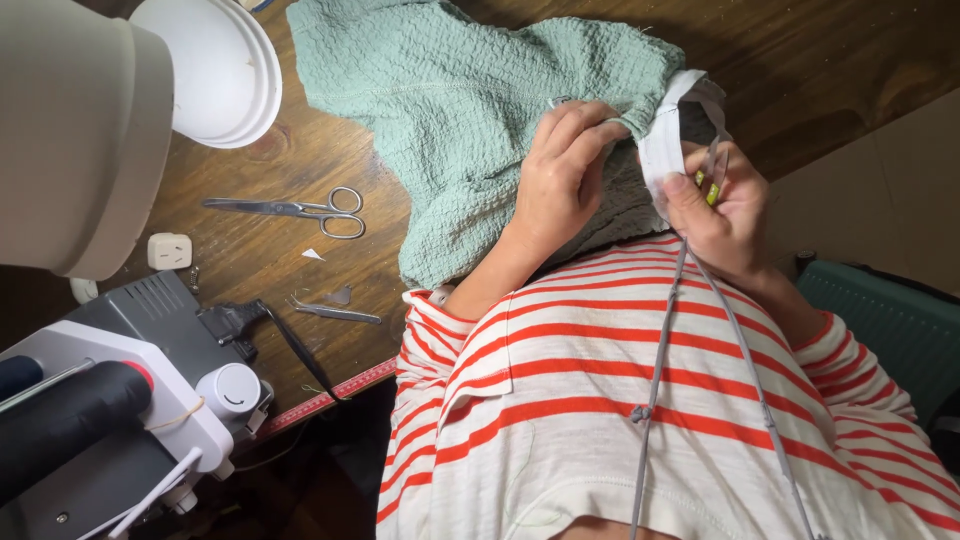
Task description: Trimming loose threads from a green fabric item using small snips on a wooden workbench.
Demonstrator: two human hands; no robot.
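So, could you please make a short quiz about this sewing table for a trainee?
1. True or false: the scissors lie open on the wooden table.
2. Which hand pinches the green fabric at its edge? A left hand, B right hand
3. What colour is the strip that the right hand holds?

Key: 1 false, they lie shut. 2 A. 3 white, the white band.

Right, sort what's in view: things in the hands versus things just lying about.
In hand:
left hand gripping green crinkled fabric
right hand holding white elastic band

Lying about:
scissors
tweezers
white lamp
sewing machine
red ruler
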